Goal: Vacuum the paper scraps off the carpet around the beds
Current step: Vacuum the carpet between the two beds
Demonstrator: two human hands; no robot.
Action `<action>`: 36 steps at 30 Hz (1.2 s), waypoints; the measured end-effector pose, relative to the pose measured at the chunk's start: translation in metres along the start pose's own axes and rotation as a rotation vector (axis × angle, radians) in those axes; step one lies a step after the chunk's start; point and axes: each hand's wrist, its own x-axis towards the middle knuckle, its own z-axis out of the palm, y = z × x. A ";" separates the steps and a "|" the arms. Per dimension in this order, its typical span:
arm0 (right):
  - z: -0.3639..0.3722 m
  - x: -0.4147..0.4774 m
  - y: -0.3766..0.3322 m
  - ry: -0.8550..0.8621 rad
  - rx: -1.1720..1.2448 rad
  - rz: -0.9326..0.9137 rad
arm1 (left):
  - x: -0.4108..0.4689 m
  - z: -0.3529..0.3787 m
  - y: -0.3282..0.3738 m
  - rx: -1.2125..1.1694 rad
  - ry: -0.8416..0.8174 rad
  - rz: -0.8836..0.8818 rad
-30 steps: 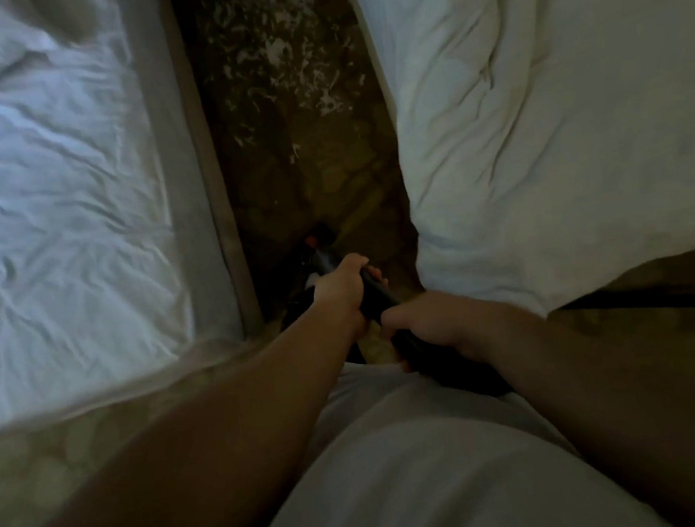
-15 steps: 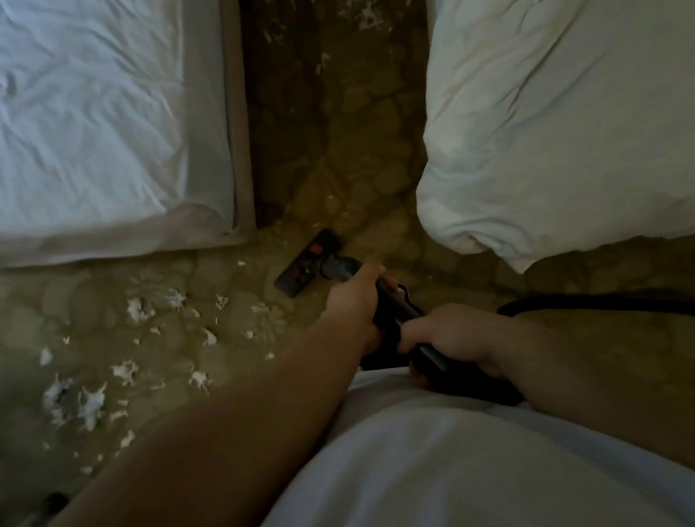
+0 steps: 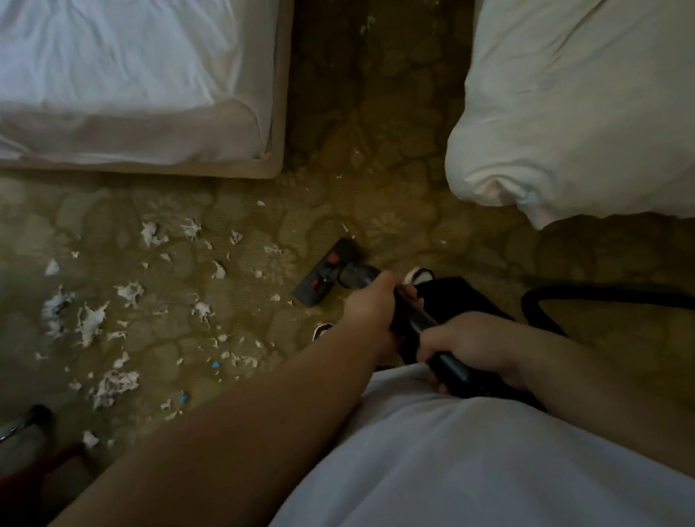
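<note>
**Now at the foot of two beds, both hands wrapped round the vacuum wand**

I count two beds. The left bed [image 3: 91,76] has a crumpled white sheet and a pale base, and its near corner juts toward me. The right bed [image 3: 599,75] lies under a thick white duvet whose rounded corner overhangs the carpet [image 3: 394,195]. Between them runs a narrow, dark aisle of patterned carpet. It widens into open floor where the two corners end.

Both of my hands grip the black vacuum wand [image 3: 415,325]. The left hand [image 3: 371,308] has its fingers curled round the wand low down, close to the floor head. The right hand [image 3: 467,347] is curled round it higher up, just in front of my white shirt [image 3: 409,476]. The floor head [image 3: 325,273] lies flat on the carpet, near the left bed's corner but apart from it, and shows two red tabs on top.

The paper scraps [image 3: 92,319] lie mostly to the left of the floor head, strewn along the foot of the left bed, too many to count. The nearest flecks are just beside the head. Two small blue bits [image 3: 216,364] lie among them. More white scraps show at the far end of the aisle.

One black hose [image 3: 651,303] loops over the carpet on the right, below the duvet corner. A chrome leg [image 3: 1,435] crosses the lower left edge.
</note>
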 end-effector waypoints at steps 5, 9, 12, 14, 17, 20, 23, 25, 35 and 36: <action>-0.013 -0.011 0.038 0.009 0.004 0.003 | -0.001 0.014 -0.045 0.022 0.008 0.015; -0.050 -0.015 0.082 -0.013 -0.027 -0.010 | -0.001 0.049 -0.088 0.024 0.047 0.051; -0.091 -0.025 0.119 -0.041 -0.082 0.011 | -0.007 0.087 -0.129 0.013 0.073 0.063; -0.115 -0.034 0.143 -0.058 -0.099 0.027 | -0.012 0.110 -0.156 0.029 0.077 0.064; -0.139 -0.042 0.166 -0.048 -0.136 0.022 | -0.014 0.133 -0.185 0.008 0.089 0.066; -0.147 -0.050 0.179 -0.049 -0.221 0.032 | -0.025 0.144 -0.205 -0.034 0.120 0.069; -0.149 -0.052 0.188 -0.023 -0.287 0.019 | -0.029 0.147 -0.217 -0.112 0.113 0.058; -0.145 -0.054 0.189 -0.023 -0.333 0.018 | -0.033 0.145 -0.222 -0.170 0.112 0.058; -0.084 -0.052 0.162 -0.014 -0.589 -0.048 | -0.048 0.082 -0.221 -0.444 0.027 0.086; -0.075 -0.053 0.157 -0.013 -0.598 -0.044 | -0.051 0.073 -0.218 -0.462 0.014 0.091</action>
